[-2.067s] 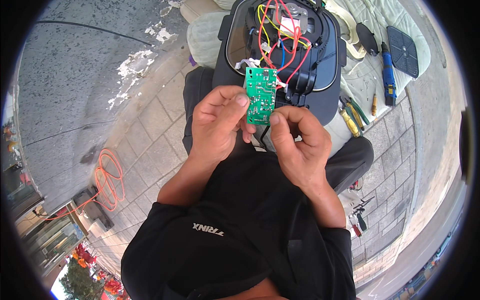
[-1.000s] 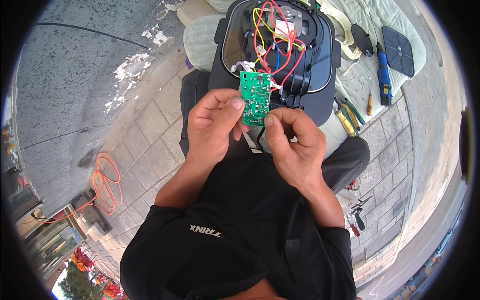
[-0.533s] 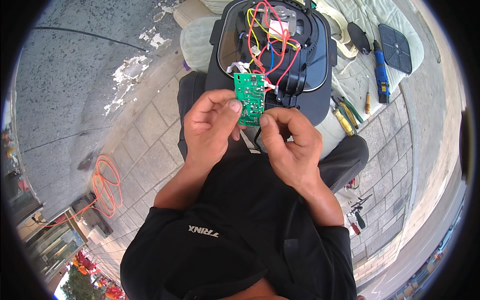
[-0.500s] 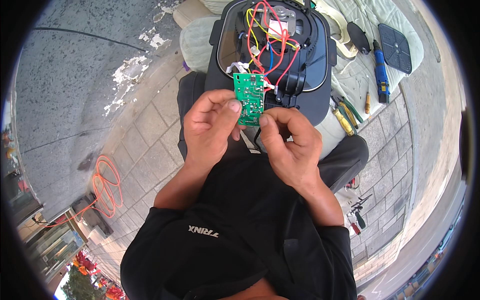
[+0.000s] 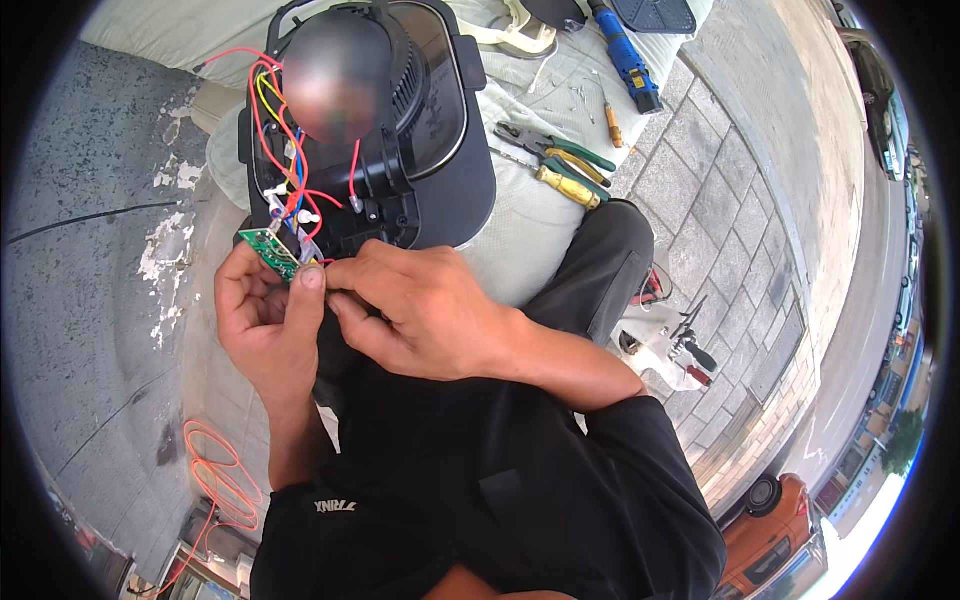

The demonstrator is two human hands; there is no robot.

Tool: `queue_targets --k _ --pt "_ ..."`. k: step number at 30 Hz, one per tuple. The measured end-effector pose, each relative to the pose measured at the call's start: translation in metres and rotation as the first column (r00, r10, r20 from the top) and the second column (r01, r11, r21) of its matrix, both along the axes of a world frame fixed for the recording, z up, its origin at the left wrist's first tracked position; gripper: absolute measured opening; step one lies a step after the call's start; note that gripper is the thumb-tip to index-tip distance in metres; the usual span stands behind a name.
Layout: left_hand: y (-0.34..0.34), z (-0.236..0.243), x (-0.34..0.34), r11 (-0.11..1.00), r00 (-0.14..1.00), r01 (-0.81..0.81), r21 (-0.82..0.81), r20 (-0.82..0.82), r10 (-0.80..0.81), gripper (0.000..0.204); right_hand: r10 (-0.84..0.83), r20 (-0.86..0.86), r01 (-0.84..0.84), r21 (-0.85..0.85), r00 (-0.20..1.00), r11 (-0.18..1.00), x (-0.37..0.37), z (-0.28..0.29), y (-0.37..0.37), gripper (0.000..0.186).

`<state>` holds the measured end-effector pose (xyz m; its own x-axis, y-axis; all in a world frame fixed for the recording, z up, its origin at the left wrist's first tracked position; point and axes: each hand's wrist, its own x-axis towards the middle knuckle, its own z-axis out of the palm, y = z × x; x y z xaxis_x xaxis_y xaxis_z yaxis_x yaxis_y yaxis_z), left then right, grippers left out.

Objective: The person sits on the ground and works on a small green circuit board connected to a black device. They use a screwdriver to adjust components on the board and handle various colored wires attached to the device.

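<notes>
My left hand (image 5: 268, 325) grips a small green circuit board (image 5: 268, 254), thumb on its near end; the board is tilted, its edge turned toward me. Close against that end, the fingertips of my right hand (image 5: 425, 312) are pinched together, and what lies between them is hidden. Red, yellow and blue wires (image 5: 292, 172) with white connectors run from beside the board up to an opened black appliance (image 5: 455, 200) in front of my knees. A round patch over the appliance is blurred.
Right of the appliance, a pale padded cover holds pliers (image 5: 570, 155), a yellow-handled screwdriver (image 5: 568, 187), an orange-handled tool (image 5: 612, 125) and a blue power tool (image 5: 627, 58). More tools (image 5: 692, 350) lie on the paving at right. An orange cord (image 5: 215, 470) is coiled at lower left.
Both hands and the board have shifted left in the view, and the board has tipped from face-on to slanted. My right hand has turned inward across the board's end. The whole view has swung.
</notes>
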<state>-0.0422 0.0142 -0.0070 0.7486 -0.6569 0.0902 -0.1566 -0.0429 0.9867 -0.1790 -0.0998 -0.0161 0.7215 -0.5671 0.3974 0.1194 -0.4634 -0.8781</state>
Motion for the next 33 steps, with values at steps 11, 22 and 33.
queue_targets --k 11,22,33 --pt "0.001 0.001 0.002 0.991 0.985 -0.05 0.125 0.169 0.029 0.058 -0.252 -0.356 0.273 0.008 0.9 0.962 -0.079 -0.02 -0.101 0.014" --pt "-0.009 -0.006 -0.004 0.998 0.961 -0.037 0.047 0.277 0.023 0.06 -0.614 -0.732 0.514 -0.42 0.295 0.748 -0.163 -0.102 -0.251 0.031" --pt "-0.008 -0.009 -0.003 0.998 0.963 -0.043 0.052 0.27 0.028 0.061 -0.628 -0.753 0.314 -0.559 0.195 0.768 -0.109 -0.159 -0.316 0.035"
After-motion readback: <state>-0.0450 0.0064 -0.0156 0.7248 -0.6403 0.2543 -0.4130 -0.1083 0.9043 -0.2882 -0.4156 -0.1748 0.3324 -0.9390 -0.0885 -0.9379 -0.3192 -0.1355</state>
